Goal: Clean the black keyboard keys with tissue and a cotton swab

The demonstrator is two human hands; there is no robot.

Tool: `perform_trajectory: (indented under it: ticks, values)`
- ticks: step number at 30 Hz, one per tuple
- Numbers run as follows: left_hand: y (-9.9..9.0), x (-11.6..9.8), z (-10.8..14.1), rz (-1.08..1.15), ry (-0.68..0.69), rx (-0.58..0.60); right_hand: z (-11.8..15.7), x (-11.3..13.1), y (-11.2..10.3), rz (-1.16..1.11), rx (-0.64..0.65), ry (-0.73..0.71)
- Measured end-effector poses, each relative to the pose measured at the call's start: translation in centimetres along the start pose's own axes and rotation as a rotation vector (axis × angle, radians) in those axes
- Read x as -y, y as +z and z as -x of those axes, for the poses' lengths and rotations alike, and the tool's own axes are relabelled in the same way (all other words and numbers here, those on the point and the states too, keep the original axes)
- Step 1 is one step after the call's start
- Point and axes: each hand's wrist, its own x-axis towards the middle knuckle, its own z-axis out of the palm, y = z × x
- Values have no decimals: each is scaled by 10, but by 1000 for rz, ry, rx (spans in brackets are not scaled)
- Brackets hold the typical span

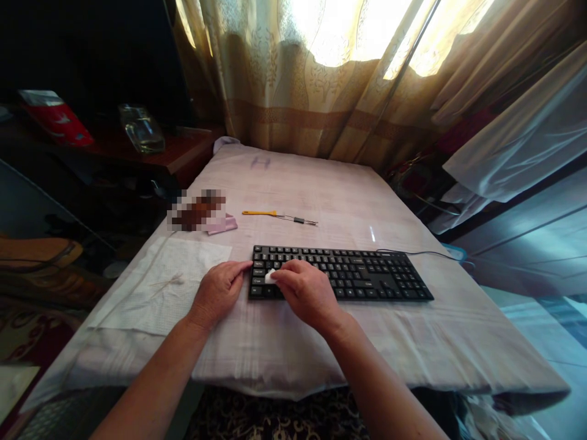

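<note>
Daylight spilling over a cloth-covered table (330,189)

Patterned curtains (284,113) are hanging across the top of the frame, and a glass jar (142,131) is standing on a dark shelf (181,153) at upper left. A black keyboard (353,273) is lying just below and right of the frame's centre, its cable (426,252) trailing off toward the right edge of the table. At centre, a yellow-handled tool (259,213) is resting beyond the keys. At lower left, a white towel (137,299) is lying spread out, with a few thin sticks on it (a blurred patch above is hiding whatever sits there).

The right hand (309,293) is pinching a small white wad (270,277) between closed fingertips, over the keys at the keyboard's left end. The left hand (219,288) is touching that same end from the side with its fingers; whether it is gripping the edge, I cannot tell.

As I judge it, the keyboard is running some risk of sliding on the loose cloth should the right hand push sideways harder than the left is steadying. Keycap edges could be snagging the wad and tearing fibres into the gaps, if the pressure is growing too heavy.
</note>
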Motion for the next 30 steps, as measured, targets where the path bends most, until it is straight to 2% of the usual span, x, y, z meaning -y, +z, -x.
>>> perform_trajectory:
  ticks: [3, 6, 9, 14, 18, 21, 24, 30]
  values:
    - [0, -1, 0, 3, -13, 1, -16, 21, 12, -16, 49, -65]
    - [0, -1, -1, 6, -23, 5, -25, 28, 21, 0, 84, -97]
    - [0, -1, 0, 12, -27, 10, -22, 20, 21, -8, 99, -86]
    - [-1, -1, -1, 25, -24, 15, -9, 3, 9, -21, 86, -41]
    - [-1, -2, -1, 25, -25, 15, -8, 14, 8, -18, 58, -81]
    - [-1, -1, -1, 18, -28, 14, -11, 28, 15, -13, 103, -174]
    - [-1, -1, -1, 13, -25, 16, -10, 32, 17, -7, 151, -190]
    - [-1, -1, -1, 15, -20, 19, 4, 8, 4, -15, 133, -82]
